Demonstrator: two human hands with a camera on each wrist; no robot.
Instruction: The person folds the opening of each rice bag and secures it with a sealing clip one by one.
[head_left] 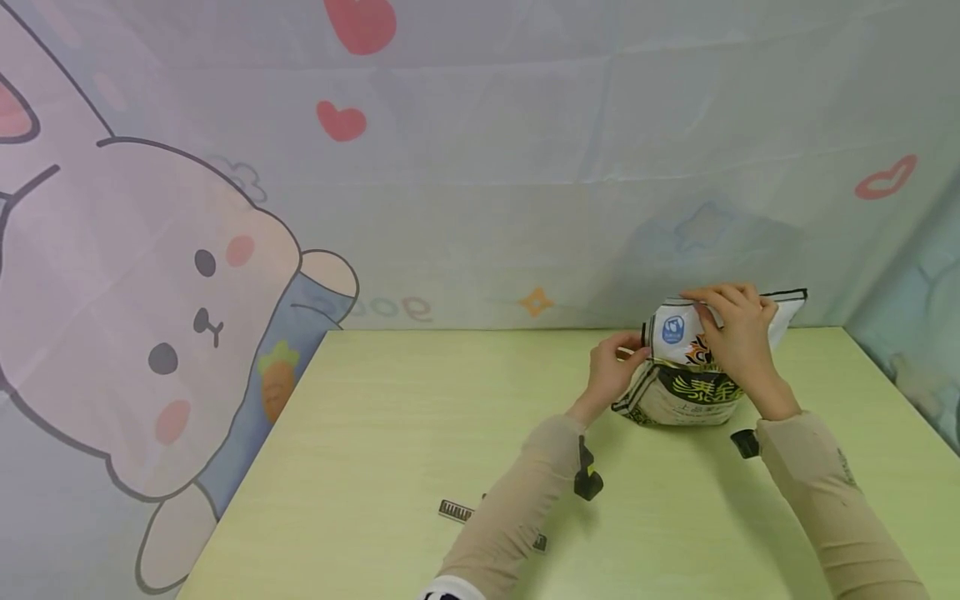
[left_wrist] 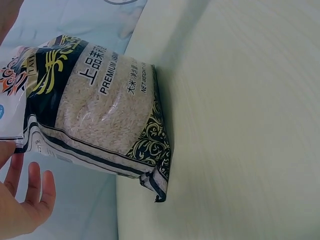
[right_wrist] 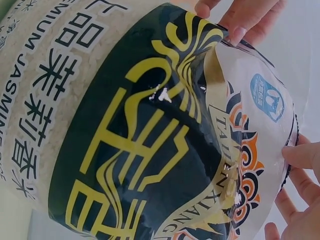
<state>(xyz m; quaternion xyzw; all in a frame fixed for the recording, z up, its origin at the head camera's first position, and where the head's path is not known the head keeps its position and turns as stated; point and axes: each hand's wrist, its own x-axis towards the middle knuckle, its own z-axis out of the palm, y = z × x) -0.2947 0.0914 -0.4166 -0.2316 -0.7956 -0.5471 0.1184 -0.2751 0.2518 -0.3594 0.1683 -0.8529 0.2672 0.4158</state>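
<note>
Standing: rice bag (head_left: 686, 379) upright on the far right part of the green table (head_left: 390, 450), close to the cloth backdrop (head_left: 480, 167)
Hidden: right hand (head_left: 738, 333) covers much of the bag's folded top in the head view; the bag's far side is out of sight; the right wrist view cuts off the bag's base and most of both hands
Hard to make out: small dark ridged item (head_left: 457, 510) near the left sleeve (head_left: 517, 508), partly under it, too small to name
Left hand: left hand (head_left: 613, 372) at the bag's left edge, fingertips pinching the upper corner; in the left wrist view only loosely spread fingers (left_wrist: 35, 192) show beside the bag (left_wrist: 100, 110)
Right hand: fingers curled over the top flap, gripping it; fingertips (right_wrist: 240, 22) press the film
Materials: glossy plastic bag (right_wrist: 150, 130), clear window showing white grains, black band with yellow characters, creased white top; table smooth, pale green, faint grain
Sleeves: beige, close-fitting, dark wrist straps
</note>
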